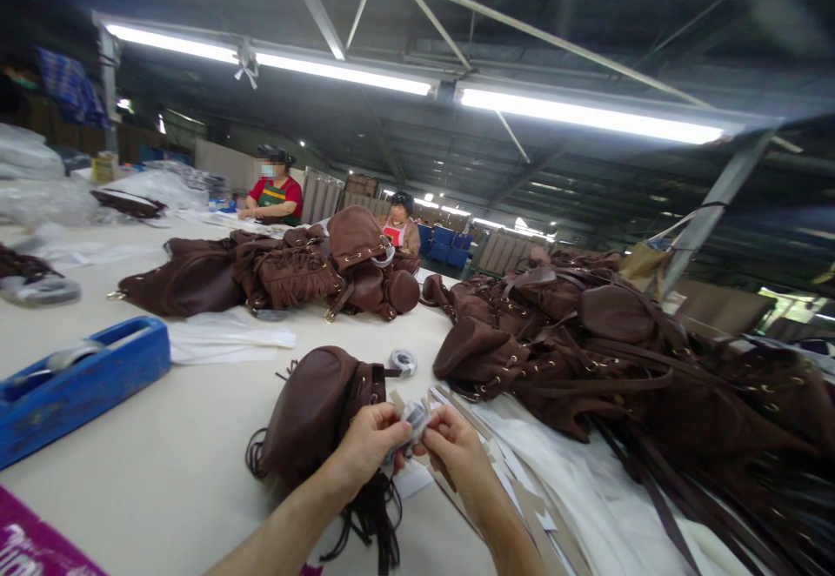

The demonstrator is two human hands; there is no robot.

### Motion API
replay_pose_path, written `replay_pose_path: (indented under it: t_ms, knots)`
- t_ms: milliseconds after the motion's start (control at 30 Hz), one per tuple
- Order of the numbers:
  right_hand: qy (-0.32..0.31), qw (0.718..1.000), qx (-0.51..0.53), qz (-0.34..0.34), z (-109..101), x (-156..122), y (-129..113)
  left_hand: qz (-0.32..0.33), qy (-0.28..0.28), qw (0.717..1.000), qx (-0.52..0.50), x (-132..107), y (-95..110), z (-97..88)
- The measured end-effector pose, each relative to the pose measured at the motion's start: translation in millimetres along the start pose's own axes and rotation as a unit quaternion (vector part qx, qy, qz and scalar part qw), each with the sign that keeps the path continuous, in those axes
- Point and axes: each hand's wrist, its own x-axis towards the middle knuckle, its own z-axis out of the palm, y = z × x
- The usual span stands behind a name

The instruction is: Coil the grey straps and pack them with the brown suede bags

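Observation:
My left hand (369, 445) and my right hand (453, 445) meet in front of me, both closed on a small bundle in clear plastic wrap (416, 419). Something greyish shows through the wrap; its kind I cannot make out. Just left of and beneath my hands lies a dark brown fringed bag (306, 411) on its side, with metal eyelets and a dark tassel hanging toward me. A small wrapped coil (403, 362) rests on the table beyond it.
Brown bags are heaped at the right (613, 315) and at the back (287, 271). A blue tape dispenser (84, 385) stands at left. White sheets (228, 338) and cardboard strips (541, 515) lie on the table (196, 437). Two people (277, 193) work farther back.

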Motion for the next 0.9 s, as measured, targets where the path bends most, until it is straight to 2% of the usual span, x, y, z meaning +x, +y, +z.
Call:
replay_pose_path:
  t_ms: [100, 233, 333, 467, 533, 600, 733, 800, 900]
  knots:
    - [-0.023, 1.000, 0.015, 0.013, -7, -7, -7, -0.002, 0.018, 1.000, -0.002, 1, -2, 0.4]
    - [-0.052, 0.994, 0.070, 0.068, -21, -23, -14, -0.004, 0.031, 0.999, -0.023, 2, -4, 1.8]
    - [-0.083, 0.990, 0.105, 0.055, -29, -32, -9, 0.004, 0.019, 1.000, -0.022, 1, -3, 2.7]
    - [-0.107, 0.994, 0.038, -0.002, -37, -31, 4, 0.000, 0.013, 1.000, -0.017, 2, -2, 1.3]
    - [-0.120, 0.990, -0.031, -0.061, -40, -26, 7, -0.007, 0.012, 1.000, -0.016, 3, -3, 0.4]
    - [-0.126, 0.974, -0.118, -0.145, -42, -22, 5, -0.008, 0.007, 1.000, -0.010, 4, -4, 0.5]
    - [-0.112, 0.907, -0.294, -0.278, -36, -18, -12, 0.012, -0.024, 1.000, 0.015, 2, -6, 4.4]
    - [-0.094, 0.885, -0.338, -0.307, -30, -16, -19, 0.026, -0.036, 0.998, 0.041, -2, -3, 6.9]
    - [-0.071, 0.888, -0.339, -0.302, -25, -12, -22, 0.082, -0.047, 0.987, 0.127, -10, 7, 9.0]
